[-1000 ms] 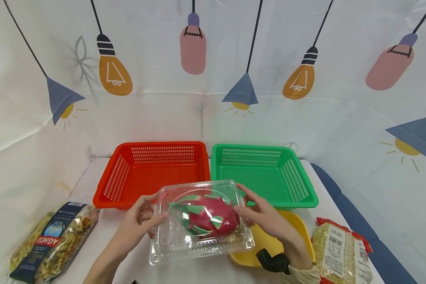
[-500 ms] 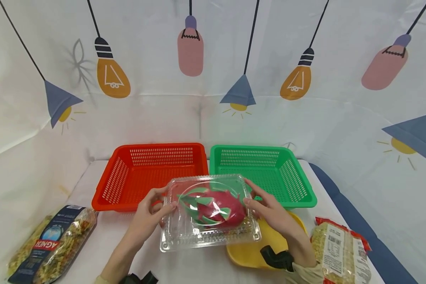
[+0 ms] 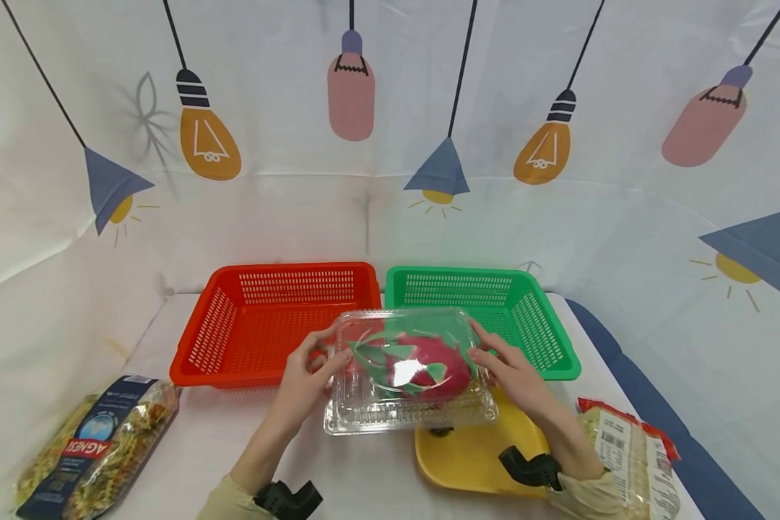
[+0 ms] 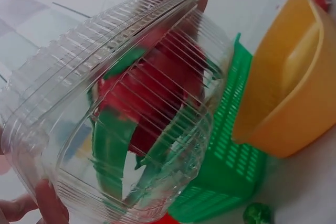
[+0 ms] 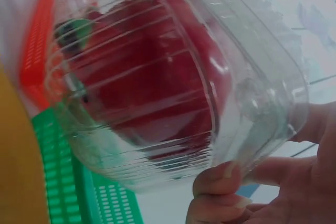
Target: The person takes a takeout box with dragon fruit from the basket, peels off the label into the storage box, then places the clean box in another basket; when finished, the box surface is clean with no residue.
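Note:
A clear plastic clamshell box (image 3: 364,412) with its lid down is held up above the table. Inside lies a dragon fruit (image 3: 438,365), pink-red with green scales. My left hand (image 3: 313,372) grips the box's left end, thumb on top and fingers underneath. At the opposite end my right hand (image 3: 510,372) pinches the box, its thumb on the lid. The right wrist view shows curled right fingers (image 5: 218,179) under the box's corner. Beneath the box and right forearm stands a yellow container (image 3: 474,462), partly covered.
Behind the box stand a red basket (image 3: 273,325) and a green basket (image 3: 526,325), side by side. A pasta bag (image 3: 97,448) lies at the left. Another red-edged bag (image 3: 637,455) lies at the right. A small dark green object (image 4: 257,213) shows in the left wrist view.
Both hands have carried the clamshell box to the right and slightly up, towards the green basket. More of the yellow container's front now shows, with a small dark thing at its left.

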`<state>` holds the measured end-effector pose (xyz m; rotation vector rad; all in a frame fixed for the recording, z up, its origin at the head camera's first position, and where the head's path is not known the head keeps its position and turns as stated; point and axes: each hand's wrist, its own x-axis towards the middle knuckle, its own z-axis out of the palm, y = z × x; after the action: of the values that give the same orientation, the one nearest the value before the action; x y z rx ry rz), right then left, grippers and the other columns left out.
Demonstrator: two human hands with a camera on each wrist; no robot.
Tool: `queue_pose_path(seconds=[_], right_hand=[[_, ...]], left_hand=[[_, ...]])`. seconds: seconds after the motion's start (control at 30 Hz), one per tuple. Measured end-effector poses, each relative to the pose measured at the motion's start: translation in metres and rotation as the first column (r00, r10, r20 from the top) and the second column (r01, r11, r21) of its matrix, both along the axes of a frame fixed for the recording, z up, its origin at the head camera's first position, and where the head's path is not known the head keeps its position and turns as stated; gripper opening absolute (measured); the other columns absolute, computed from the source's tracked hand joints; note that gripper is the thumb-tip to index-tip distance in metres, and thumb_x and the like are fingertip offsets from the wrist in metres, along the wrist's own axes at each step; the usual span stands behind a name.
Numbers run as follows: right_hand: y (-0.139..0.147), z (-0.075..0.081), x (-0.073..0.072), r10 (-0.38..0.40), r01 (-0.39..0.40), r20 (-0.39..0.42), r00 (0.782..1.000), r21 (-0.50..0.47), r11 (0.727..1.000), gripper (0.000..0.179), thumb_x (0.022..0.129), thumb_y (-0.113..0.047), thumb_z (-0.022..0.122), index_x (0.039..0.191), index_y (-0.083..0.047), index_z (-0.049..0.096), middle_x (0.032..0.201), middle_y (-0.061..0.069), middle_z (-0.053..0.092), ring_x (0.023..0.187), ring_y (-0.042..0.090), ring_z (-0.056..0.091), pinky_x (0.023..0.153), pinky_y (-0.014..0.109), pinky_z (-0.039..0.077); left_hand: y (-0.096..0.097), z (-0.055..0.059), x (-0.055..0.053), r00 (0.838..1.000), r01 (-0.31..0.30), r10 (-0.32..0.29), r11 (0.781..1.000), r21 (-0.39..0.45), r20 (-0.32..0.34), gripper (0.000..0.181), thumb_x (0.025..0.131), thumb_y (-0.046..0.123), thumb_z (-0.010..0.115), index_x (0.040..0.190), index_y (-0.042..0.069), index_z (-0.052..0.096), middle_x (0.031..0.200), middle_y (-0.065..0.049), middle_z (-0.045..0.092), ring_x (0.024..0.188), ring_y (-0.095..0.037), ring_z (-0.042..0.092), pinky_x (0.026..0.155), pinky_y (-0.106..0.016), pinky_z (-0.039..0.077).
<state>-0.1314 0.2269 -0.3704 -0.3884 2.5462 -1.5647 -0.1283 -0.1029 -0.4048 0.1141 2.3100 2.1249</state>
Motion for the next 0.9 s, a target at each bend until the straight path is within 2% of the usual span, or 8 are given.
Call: queue_pose_path(seconds=[0.13,0.27,0.5,0.6,0.7,0.8,0.87,0.9], right_hand=[[0.006,0.003,-0.003,-0.029,0.028,0.01,1.0,0.033,0.999,0.057,0.106,-0.028,0.048,0.158,-0.013,0.029,0.099,0.014,0.048,0.065,0.027,0.043,0.062,0.029,0.043],[0.011,0.007,-0.007,-0.049,0.047,0.034,0.998,0.04,0.998,0.059,0.106,-0.031,0.047,0.159,-0.016,0.026,0.118,0.017,0.047,0.069,0.021,0.043,0.065,0.03,0.043],[0.018,0.011,-0.013,-0.07,0.071,0.069,0.995,-0.004,0.997,0.059,0.107,-0.032,0.045,0.16,-0.018,0.023,0.092,0.016,0.041,0.064,0.021,0.039,0.063,0.031,0.039],[0.022,0.012,-0.015,-0.076,0.077,0.093,0.993,-0.008,0.997,0.06,0.108,-0.032,0.044,0.161,-0.018,0.02,0.12,0.022,0.046,0.069,0.021,0.04,0.066,0.031,0.04],[0.025,0.012,-0.017,-0.085,0.087,0.126,0.988,-0.011,0.996,0.062,0.108,-0.034,0.043,0.161,-0.019,0.016,0.155,0.022,0.026,0.092,0.028,0.05,0.081,0.038,0.047],[0.029,0.013,-0.02,-0.095,0.099,0.149,0.984,-0.022,0.995,0.062,0.108,-0.035,0.041,0.162,-0.019,0.014,0.164,0.021,0.013,0.128,0.04,0.042,0.103,0.054,0.043],[0.032,0.013,-0.022,-0.103,0.109,0.156,0.982,-0.03,0.994,0.062,0.108,-0.036,0.041,0.162,-0.02,0.014,0.163,0.022,0.017,0.125,0.04,0.044,0.102,0.054,0.044],[0.034,0.013,-0.024,-0.107,0.114,0.158,0.982,-0.036,0.993,0.062,0.108,-0.036,0.041,0.162,-0.02,0.014,0.161,0.021,0.019,0.113,0.037,0.05,0.096,0.048,0.047]], left_hand=[[0.01,0.001,-0.007,1.0,-0.011,0.011,1.0,0.016,0.0,0.052,0.093,0.019,0.071,0.142,0.014,0.054,0.094,-0.008,0.048,0.063,-0.011,0.045,0.051,-0.024,0.044],[0.018,0.001,-0.014,1.0,-0.003,0.003,1.0,0.028,-0.009,0.051,0.094,0.02,0.071,0.141,0.013,0.055,0.087,-0.006,0.048,0.06,-0.011,0.041,0.05,-0.022,0.04],[0.032,0.003,-0.027,1.0,0.022,-0.022,1.0,-0.003,-0.021,0.053,0.096,0.022,0.068,0.145,0.014,0.05,0.084,-0.005,0.046,0.061,-0.009,0.038,0.052,-0.019,0.033],[0.037,0.004,-0.032,0.999,0.037,-0.037,0.999,-0.007,-0.028,0.054,0.096,0.023,0.067,0.146,0.015,0.049,0.085,-0.005,0.046,0.062,-0.01,0.038,0.052,-0.019,0.033],[0.041,0.004,-0.037,0.998,0.049,-0.049,0.999,-0.009,-0.026,0.056,0.096,0.025,0.067,0.147,0.016,0.048,0.087,-0.005,0.046,0.063,-0.011,0.04,0.053,-0.019,0.035],[0.046,0.005,-0.042,0.998,0.063,-0.064,0.998,-0.013,-0.02,0.059,0.096,0.026,0.068,0.149,0.015,0.046,0.088,-0.006,0.047,0.065,-0.013,0.043,0.054,-0.019,0.037],[0.049,0.007,-0.045,0.997,0.07,-0.07,0.997,-0.014,-0.015,0.061,0.095,0.026,0.068,0.15,0.014,0.045,0.088,-0.005,0.048,0.067,-0.013,0.044,0.055,-0.019,0.038],[0.051,0.007,-0.047,0.997,0.074,-0.074,0.997,-0.014,-0.016,0.062,0.095,0.026,0.069,0.15,0.013,0.044,0.088,-0.005,0.048,0.067,-0.014,0.044,0.055,-0.019,0.039]])
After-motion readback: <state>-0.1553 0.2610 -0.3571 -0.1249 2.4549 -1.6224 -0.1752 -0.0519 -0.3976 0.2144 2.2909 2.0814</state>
